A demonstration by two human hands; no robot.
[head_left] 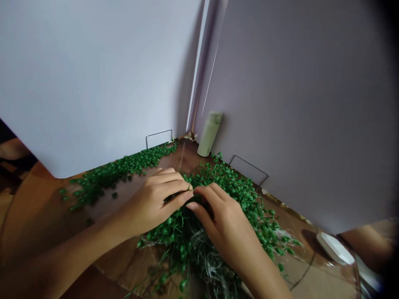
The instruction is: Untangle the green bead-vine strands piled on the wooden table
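Over a heap of green plastic sprigs (233, 182) with small round bud-like heads, my two hands meet fingertip to fingertip. My left hand (165, 193) is closed, thumb and forefinger pinching a small green sprig that shows only as a sliver. My right hand (220, 211) comes in from the lower right, fingers curled and thumb bent toward the same spot; what lies within its grip is mostly hidden. Whitish thread-like strands (215, 265) tangle among the stems below it. To the left runs a long pile of loose green buds (131, 166).
Two pale upright panels (109, 83) form a corner behind the pile. A light green bottle (210, 135) stands there. Thin wire brackets (249, 165) sit at the panel bases. A white device (335, 248) lies on the wooden table (34, 203) at right. Other people's arms show at both sides.
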